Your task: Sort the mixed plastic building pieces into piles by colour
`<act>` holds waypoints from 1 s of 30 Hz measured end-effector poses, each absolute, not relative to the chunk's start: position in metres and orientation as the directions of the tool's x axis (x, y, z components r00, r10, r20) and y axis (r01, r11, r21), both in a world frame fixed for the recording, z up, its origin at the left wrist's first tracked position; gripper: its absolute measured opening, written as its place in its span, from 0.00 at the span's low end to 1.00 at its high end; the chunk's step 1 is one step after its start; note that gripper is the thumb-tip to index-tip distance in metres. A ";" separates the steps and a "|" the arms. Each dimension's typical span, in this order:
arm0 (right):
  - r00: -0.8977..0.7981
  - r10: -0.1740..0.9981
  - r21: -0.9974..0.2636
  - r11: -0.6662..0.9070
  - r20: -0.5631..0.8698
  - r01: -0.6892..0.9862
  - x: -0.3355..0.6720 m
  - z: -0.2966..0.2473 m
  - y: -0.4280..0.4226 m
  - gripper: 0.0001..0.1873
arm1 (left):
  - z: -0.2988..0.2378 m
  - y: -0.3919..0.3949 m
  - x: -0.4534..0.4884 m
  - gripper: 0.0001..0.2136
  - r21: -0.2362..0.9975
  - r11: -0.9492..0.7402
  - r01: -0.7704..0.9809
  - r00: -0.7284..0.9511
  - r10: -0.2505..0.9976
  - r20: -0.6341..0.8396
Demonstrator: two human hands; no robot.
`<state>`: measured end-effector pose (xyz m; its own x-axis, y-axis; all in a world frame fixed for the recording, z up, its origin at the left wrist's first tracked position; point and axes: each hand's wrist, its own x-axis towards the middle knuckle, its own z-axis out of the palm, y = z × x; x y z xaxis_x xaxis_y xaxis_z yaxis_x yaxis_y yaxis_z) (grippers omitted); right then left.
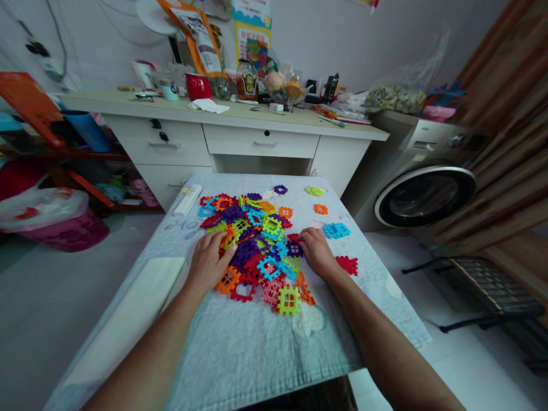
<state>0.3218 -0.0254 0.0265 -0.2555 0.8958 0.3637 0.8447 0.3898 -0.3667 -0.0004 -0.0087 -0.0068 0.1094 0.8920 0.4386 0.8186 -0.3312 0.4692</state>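
Note:
A heap of colourful plastic interlocking tiles (246, 248) with notched edges lies on the cloth-covered table, many with window-like cutouts. At its left edge rests my left hand (209, 257), thumb spread from the fingers, touching orange tiles; its fingertips are partly hidden. On the right side of the heap, the fingers of my right hand (317, 248) reach over a red tile and a purple window tile (294, 249). Neither hand visibly lifts anything. Close to the right hand lie blue tiles (336, 230) and a red tile (347, 265). A lime-green window tile (288, 300) sits at the heap's front.
Beyond the table (257, 354) stands a white desk (261, 140) with jars and a bowl on top. A long white box-like strip (128, 314) lies along the left table edge. To the right are a washing machine (423, 188) and a stool (492, 279).

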 end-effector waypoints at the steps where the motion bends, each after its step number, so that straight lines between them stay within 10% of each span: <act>1: -0.220 0.895 -0.386 0.375 0.389 0.843 0.326 0.029 -0.025 0.11 | -0.007 -0.009 0.000 0.22 0.468 -0.335 0.818 0.112 0.890 0.442; 14: 0.286 0.958 -0.782 -0.182 -0.005 0.596 0.461 0.054 -0.059 0.15 | -0.005 -0.009 0.000 0.24 0.459 -0.338 0.822 0.124 0.892 0.435; 30: 0.313 0.948 -0.499 -0.244 0.059 0.832 0.448 0.052 -0.072 0.12 | -0.005 -0.009 0.000 0.23 0.473 -0.325 0.819 0.111 0.899 0.425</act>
